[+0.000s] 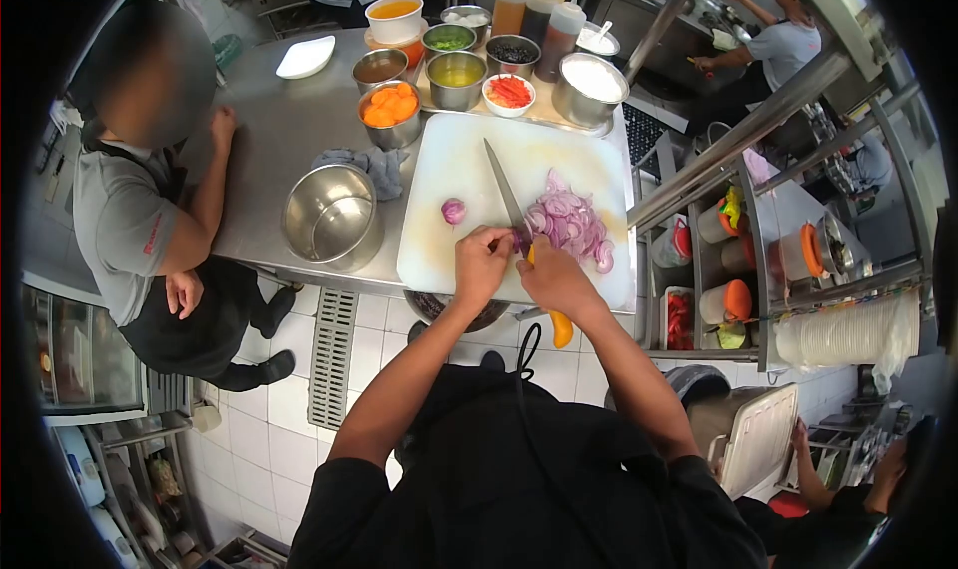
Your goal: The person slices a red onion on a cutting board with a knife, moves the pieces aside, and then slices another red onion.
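Observation:
A white cutting board (439, 170) lies on the metal table. My right hand (559, 278) is closed round the yellow handle of a knife (504, 185), whose blade points away toward the board's upper part. Close beside the blade, my left hand (483, 260) has its fingers pinched on a small piece of purple onion (517, 239), mostly hidden by the fingers. Sliced onion (569, 218) is heaped just right of the blade. To the left, a small whole onion (453, 211) rests on the board.
An empty steel pot (331, 217) and a grey cloth (369, 168) are left of the board. Beyond it stand bowls, a pot of white contents (591, 88) and sauce bottles (561, 40). A person (150, 170) stands at the left; other people are farther off.

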{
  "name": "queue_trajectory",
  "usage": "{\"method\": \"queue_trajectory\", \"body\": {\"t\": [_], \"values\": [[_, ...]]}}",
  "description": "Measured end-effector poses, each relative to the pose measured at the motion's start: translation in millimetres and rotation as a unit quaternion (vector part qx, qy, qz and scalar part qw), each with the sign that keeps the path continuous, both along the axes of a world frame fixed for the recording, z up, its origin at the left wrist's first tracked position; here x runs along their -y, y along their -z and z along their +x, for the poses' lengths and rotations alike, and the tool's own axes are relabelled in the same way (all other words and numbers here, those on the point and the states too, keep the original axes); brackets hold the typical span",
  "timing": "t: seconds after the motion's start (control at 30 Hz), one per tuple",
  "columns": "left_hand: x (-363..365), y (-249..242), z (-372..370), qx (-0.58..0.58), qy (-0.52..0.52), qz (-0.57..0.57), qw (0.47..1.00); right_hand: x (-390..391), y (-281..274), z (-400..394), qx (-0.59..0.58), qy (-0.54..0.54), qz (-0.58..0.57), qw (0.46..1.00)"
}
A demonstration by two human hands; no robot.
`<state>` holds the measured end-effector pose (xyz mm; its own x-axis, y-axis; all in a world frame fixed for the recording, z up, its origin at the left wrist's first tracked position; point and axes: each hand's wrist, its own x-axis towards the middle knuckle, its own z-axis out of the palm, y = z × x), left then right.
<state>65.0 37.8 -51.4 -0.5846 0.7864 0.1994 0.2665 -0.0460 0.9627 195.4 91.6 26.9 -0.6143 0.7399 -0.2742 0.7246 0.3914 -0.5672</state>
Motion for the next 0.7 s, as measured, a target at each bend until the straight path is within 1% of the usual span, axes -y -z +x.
{"method": "queue_trajectory", "body": {"t": [0.03,0.1,0.23,0.43,0.5,0.57,0.6,0.63,0.67,0.7], "values": [[1,0,0,0.002,0.003,-0.003,1.000,3,-17,0,0.012,0.010,-0.047,0.999],[1,1,0,0.002,0.009,0.001,1.000,7,-27,6,0.022,0.001,-0.046,0.999],[0,4,0,0.014,0.013,0.008,1.000,12,-26,10,0.029,-0.001,-0.043,0.999],[2,-2,0,-0.014,0.007,0.005,1.000,15,-23,9,0.021,-0.001,-0.039,0.999],[1,0,-1,-0.006,0.007,0.013,1.000,16,-24,7,0.023,0.011,-0.056,0.998],[0,2,-1,-0.007,0.003,0.011,1.000,16,-11,3,0.021,0.012,-0.032,0.999],[1,-1,0,-0.013,0.002,0.004,1.000,14,14,1,0.018,0.010,0.000,1.000],[0,-2,0,-0.020,0.000,0.000,1.000,13,19,-3,0.014,0.006,0.035,0.999],[0,-3,1,-0.019,-0.005,0.006,1.000,11,23,-1,0.020,0.010,0.025,0.999],[-2,-2,2,-0.017,-0.013,0.014,1.000,9,14,-4,0.026,0.012,0.015,0.999]]}}
